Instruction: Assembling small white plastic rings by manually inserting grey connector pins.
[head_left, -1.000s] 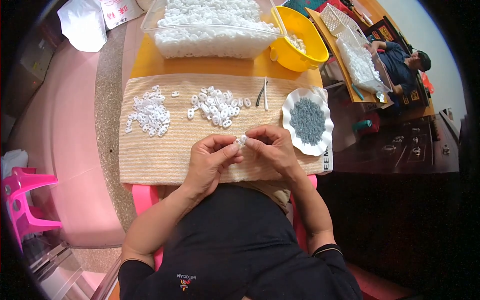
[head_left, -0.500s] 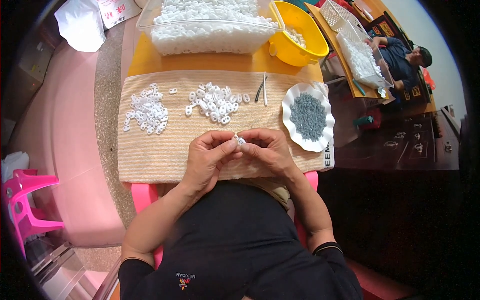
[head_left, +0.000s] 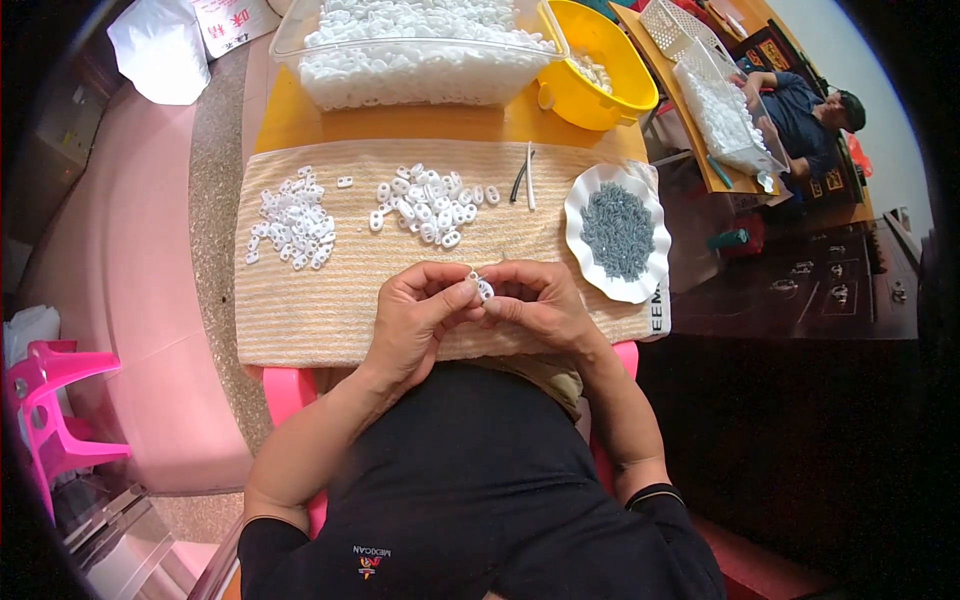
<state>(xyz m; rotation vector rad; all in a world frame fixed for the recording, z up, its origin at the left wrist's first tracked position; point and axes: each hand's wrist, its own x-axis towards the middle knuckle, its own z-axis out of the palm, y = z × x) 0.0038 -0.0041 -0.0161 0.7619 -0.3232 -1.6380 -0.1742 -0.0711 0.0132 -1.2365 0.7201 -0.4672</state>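
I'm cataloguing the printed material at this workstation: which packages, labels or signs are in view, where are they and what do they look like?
White box or sign: far left, beyond the table corner; white face, red characters.
White plastic bag: beside it on the floor, plain and crumpled.
Cloth edge print: right end of the beige striped cloth, dark letters.
No screens visible.

Bare striped cloth [head_left: 330, 310] is left open on the near left, below the left heap of white pieces [head_left: 292, 215]. A narrow free lane is seen between that heap and the middle heap [head_left: 428, 203]. Toward the right, passage is blocked by the scalloped white dish [head_left: 590, 200] of grey parts; two thin tools [head_left: 524, 178] lie just left of it. Beyond the cloth, the far edge is walled by a clear tub [head_left: 400, 90] and a yellow bowl [head_left: 620, 95].
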